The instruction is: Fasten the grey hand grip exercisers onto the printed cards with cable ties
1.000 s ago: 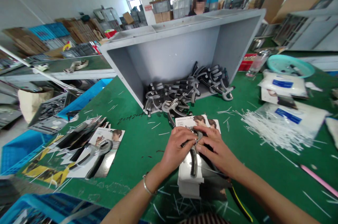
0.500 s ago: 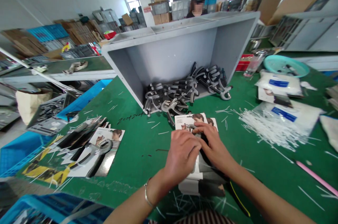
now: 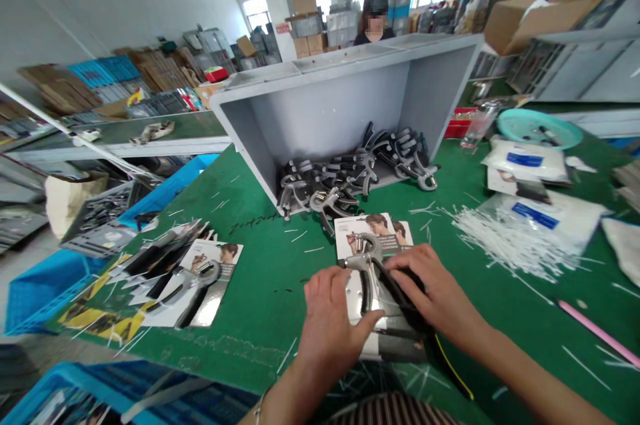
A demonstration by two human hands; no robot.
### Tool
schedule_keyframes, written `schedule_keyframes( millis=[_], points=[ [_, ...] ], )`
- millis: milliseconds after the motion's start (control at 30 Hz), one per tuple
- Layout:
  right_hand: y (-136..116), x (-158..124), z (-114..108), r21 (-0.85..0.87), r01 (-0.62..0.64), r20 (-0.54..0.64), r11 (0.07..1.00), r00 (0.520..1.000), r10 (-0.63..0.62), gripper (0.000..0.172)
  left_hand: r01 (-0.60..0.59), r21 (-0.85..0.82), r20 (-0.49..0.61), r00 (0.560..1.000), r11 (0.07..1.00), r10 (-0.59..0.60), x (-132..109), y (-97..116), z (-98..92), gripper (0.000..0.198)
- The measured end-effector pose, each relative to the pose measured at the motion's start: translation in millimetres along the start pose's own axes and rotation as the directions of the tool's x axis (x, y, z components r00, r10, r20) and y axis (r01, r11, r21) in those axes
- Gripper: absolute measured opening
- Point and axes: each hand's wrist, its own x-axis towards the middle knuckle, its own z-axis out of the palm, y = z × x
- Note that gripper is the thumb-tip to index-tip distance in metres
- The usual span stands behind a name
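A hand grip strengthener point(image 3: 366, 275) with a metal spring and grey-black handles lies on a printed backing card point(image 3: 345, 238) in front of me. My left hand point(image 3: 330, 318) rests along the card's left side, fingers stretched and thumb apart, fingertips near the left handle. My right hand point(image 3: 440, 288) is curled over the right handle, its thumb and forefinger close together on it. More cards lie beneath, partly hidden by the strengthener and my hands. A black-and-yellow tool handle point(image 3: 453, 368) pokes out below my right wrist.
A grey crate point(image 3: 340, 101) on its side holds several grip strengtheners point(image 3: 330, 175). Carded strengtheners point(image 3: 193, 285) lie at left. White plastic ties point(image 3: 500, 245), plastic bags point(image 3: 525, 161), a pink stick point(image 3: 597, 331) and a turquoise basin point(image 3: 540, 128) are at right. A person point(image 3: 375, 18) is behind the crate.
My hands, earlier together over the strengthener's spring end, have parted. The left has moved down and left and flattened out; the right has shifted right and down, uncovering the strengthener.
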Motion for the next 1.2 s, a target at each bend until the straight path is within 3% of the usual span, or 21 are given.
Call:
schedule_keyframes(
  millis=[133,233,333,433,567,633,733,867,933,1067,1200],
  points=[
    [-25,-14,2,-0.316,0.129,0.230,0.940,0.971,-0.056,0.010,0.106,-0.054,0.084,0.991,0.993,-0.101,-10,-7,0.8,0.032],
    [-37,-6,19,-0.489,0.200,0.276,0.849,0.959,-0.068,0.011,0.123,-0.094,0.103,0.988,0.988,-0.113,-5,-8,-1.4,0.015],
    [-43,5,28,-0.530,0.226,0.279,0.817,0.956,-0.084,0.016,0.115,-0.168,0.138,0.986,0.979,-0.092,-3,-12,-11.0,0.018],
    [-44,8,25,-0.471,0.173,0.248,0.865,0.967,-0.059,0.013,0.081,-0.277,0.197,0.980,0.957,-0.026,-6,-23,-22.9,0.022],
    [-39,4,11,-0.146,0.032,0.269,0.989,0.963,0.009,0.008,0.076,-0.301,0.196,0.980,0.951,-0.016,-7,-43,-28.3,0.021],
    [-35,3,5,0.017,-0.019,0.297,1.000,0.955,0.013,0.008,0.050,-0.315,0.183,0.983,0.948,0.009,-3,-48,-26.2,0.015],
    [-30,4,4,0.116,-0.054,0.259,0.992,0.966,0.023,0.014,0.000,-0.330,0.148,0.988,0.944,0.052,7,-46,-22.7,0.010],
    [-26,8,13,0.127,0.002,0.143,0.992,0.990,-0.020,0.016,-0.080,-0.341,0.140,0.981,0.937,0.134,18,-34,-20.4,0.011],
    [-25,9,18,0.115,-0.033,0.101,0.993,0.995,0.022,0.010,-0.093,-0.367,0.134,0.979,0.926,0.152,19,-30,-18.0,0.011],
    [-21,7,19,0.026,-0.066,0.049,0.998,0.997,0.064,0.005,0.018,-0.457,0.090,0.996,0.889,0.026,15,-28,-9.1,0.007],
    [-17,1,10,-0.092,0.025,0.132,0.995,0.991,-0.013,0.011,0.152,-0.540,0.113,0.988,0.828,-0.108,9,-28,-1.9,0.011]
  ],
)
